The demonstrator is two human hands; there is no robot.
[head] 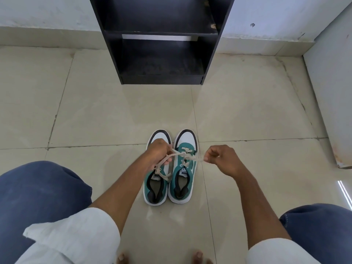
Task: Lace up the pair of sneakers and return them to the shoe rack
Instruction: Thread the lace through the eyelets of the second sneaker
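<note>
Two teal and white sneakers stand side by side on the floor, toes pointing away from me. The right sneaker (182,180) has a cream lace (192,158) crossing its eyelets. My right hand (222,159) pinches one end of that lace, pulled out to the right. My left hand (159,152) holds the other end, stretched leftward over the left sneaker (155,189) and covering its forefoot. A loose length of lace hangs over the left sneaker's opening.
A black shoe rack (162,39) with open shelves stands against the wall straight ahead, beyond a stretch of beige tiled floor (95,111). My knees in blue trousers flank the sneakers at the lower left and lower right. A white panel (331,101) stands at the right.
</note>
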